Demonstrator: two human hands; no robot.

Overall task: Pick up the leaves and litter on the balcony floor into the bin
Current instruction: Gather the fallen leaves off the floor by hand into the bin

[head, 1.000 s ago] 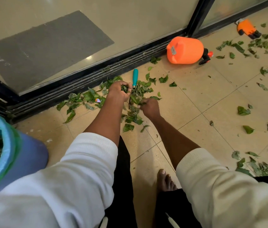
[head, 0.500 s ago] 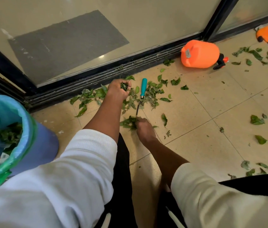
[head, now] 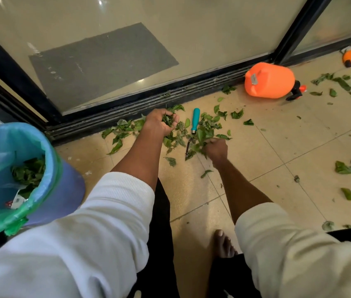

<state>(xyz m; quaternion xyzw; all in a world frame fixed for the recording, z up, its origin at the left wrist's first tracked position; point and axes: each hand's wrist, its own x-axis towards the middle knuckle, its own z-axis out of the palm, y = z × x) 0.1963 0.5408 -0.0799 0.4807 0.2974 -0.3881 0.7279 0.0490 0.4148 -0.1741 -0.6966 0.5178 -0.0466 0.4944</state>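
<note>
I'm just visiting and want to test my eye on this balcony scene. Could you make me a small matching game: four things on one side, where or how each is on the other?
Things:
1. left hand
2. bin
3. orange sprayer bottle
4. teal-handled tool

States:
A. lying on its side by the door track
B. lined with a bag, leaves inside
C. gripping a bunch of leaves
D. flat on the floor among leaves

Pairs: 1-C, 2-B, 3-A, 4-D

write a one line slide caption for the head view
Left hand holds leaves while right hand gathers more beside the teal-handled tool.
</note>
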